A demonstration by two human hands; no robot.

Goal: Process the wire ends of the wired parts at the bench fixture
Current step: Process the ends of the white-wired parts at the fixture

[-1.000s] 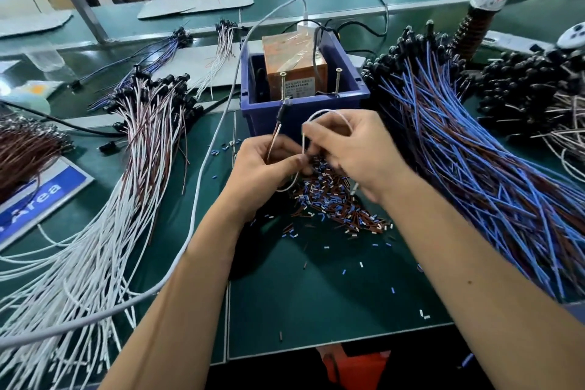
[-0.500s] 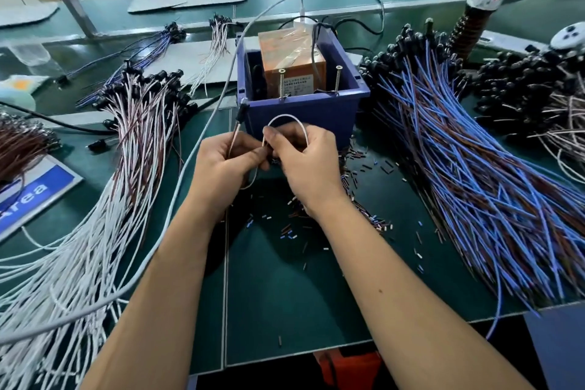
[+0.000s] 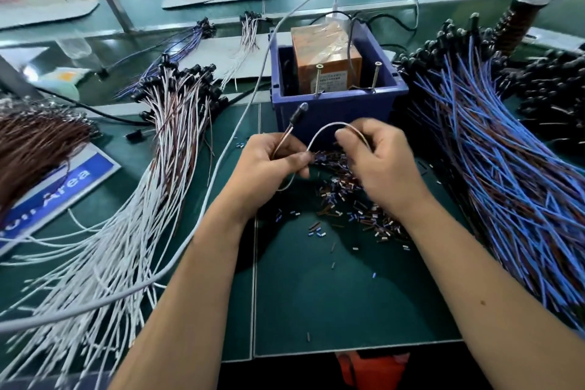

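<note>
Centrally, one wired part (image 3: 319, 136) arches between both hands just in front of the blue bin (image 3: 338, 111) holding the taped fixture (image 3: 326, 57). The left hand (image 3: 269, 165) pinches its wire below the black cap; the right hand (image 3: 376, 165) curls round the other end, hiding the wire tips. Cut insulation scraps (image 3: 354, 199) lie beneath, partly covered. White-wired bundles (image 3: 133, 199) and blue-wired bundles (image 3: 506, 168) run past the tabletop's left and right edges.

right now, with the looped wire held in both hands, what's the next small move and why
Probably bring the wire's free end up to the screws on the blue bin. The left hand pinches the wired part below its black head; the right hand holds the loop just before the bin.
</note>
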